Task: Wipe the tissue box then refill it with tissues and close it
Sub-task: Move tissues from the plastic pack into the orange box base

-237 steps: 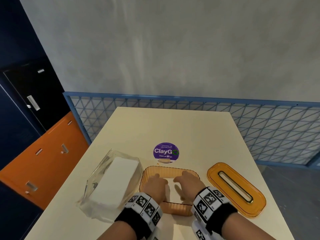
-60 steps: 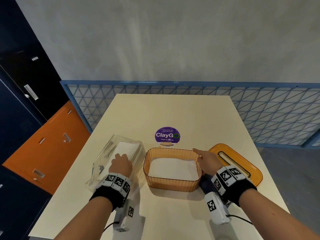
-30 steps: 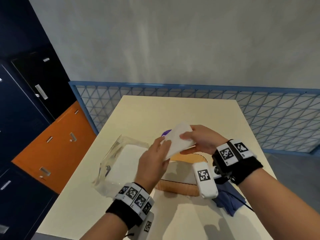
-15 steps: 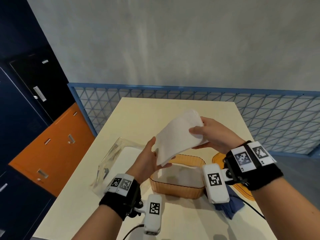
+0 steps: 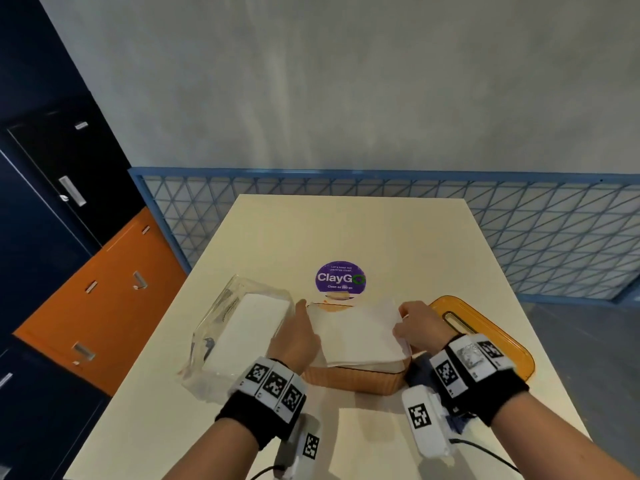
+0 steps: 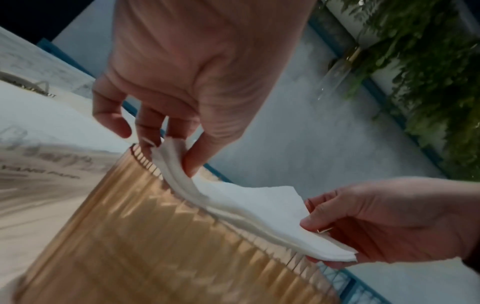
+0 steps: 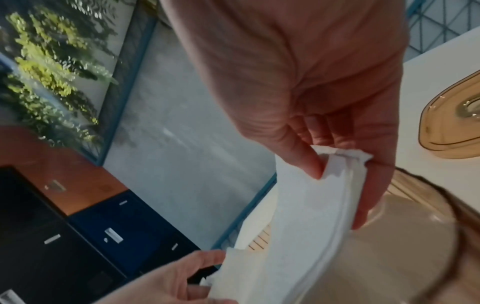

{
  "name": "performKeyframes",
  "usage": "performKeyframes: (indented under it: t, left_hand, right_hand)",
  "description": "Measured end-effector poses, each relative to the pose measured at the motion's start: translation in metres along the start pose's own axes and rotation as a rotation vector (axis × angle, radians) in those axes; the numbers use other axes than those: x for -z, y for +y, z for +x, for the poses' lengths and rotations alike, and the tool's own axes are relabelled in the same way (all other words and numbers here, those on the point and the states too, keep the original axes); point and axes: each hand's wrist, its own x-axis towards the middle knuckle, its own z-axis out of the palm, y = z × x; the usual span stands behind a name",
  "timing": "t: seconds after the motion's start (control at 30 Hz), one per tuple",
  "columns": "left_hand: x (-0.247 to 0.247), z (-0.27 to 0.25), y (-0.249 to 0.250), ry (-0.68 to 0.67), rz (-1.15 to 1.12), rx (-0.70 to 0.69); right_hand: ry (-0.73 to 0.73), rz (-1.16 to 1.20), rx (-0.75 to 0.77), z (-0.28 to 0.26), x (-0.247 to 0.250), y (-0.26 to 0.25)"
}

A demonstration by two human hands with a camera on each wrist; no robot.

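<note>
— What's around?
— A grey wall (image 5: 346,81), blue mesh railing (image 5: 519,230), navy and orange lockers (image 5: 104,289), a cream counter (image 5: 346,230) with a purple sticker (image 5: 340,277).

— The hands?
— Left hand (image 5: 298,337) and right hand (image 5: 417,327) each pinch the tissue stack (image 5: 360,334) over the amber tissue box (image 5: 353,379); its lid (image 5: 502,344) lies to the right.

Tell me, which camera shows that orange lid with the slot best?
The head view. There the whole lid lies flat on the table, slot up, right of the right hand. The right wrist view catches only one rounded end of it at the picture's edge. The left wrist view does not show it.
</note>
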Motion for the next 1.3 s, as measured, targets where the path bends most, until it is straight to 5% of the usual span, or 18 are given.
performKeyframes:
  t: [0.17, 0.3, 0.43, 0.5, 0.67, 0.9, 1.0, 1.1, 1.17, 1.3]
  left_hand:
    - [-0.013, 0.001, 0.007, 0.052, 0.385, -0.077]
    - [-0.022, 0.003, 0.006, 0.045, 0.524, -0.088]
    - [-0.024, 0.001, 0.006, 0.192, 0.613, -0.239]
    - [-0.028, 0.006, 0.005, 0.064, 0.566, -0.316]
    - [-0.032, 0.016, 0.013, -0.284, 0.549, -0.288]
    - [-0.031, 0.021, 0.016, -0.309, 0.450, -0.239]
    - [-0.020, 0.022, 0.015, -0.188, 0.262, -0.232]
    - [0.004, 0.022, 0.006, 0.173, 0.056, -0.255]
    - [0.018, 0.026, -0.012, 0.363, 0.117, -0.239]
    - [0.023, 0.035, -0.052, 0.255, 0.351, 0.015]
  right_hand:
    - [0.066, -0.199, 0.024, 0.001, -0.019, 0.002]
    - [0.130, -0.314, 0.085, -0.006, -0.029, -0.005]
    - [0.304, -0.533, 0.211, -0.017, -0.041, -0.003]
    - [0.355, -0.637, 0.295, -0.016, -0.046, -0.003]
    - [0.106, -0.847, 0.295, -0.002, -0.053, -0.004]
    - [-0.071, -0.820, 0.216, 0.009, -0.057, -0.011]
    - [0.012, -0.666, 0.274, 0.010, -0.050, -0.005]
    - [0.286, -0.474, 0.384, 0.007, -0.037, 0.003]
    - [0.427, -0.367, 0.386, 0.004, -0.027, 0.013]
    - [0.346, -0.297, 0.263, 0.006, -0.024, 0.036]
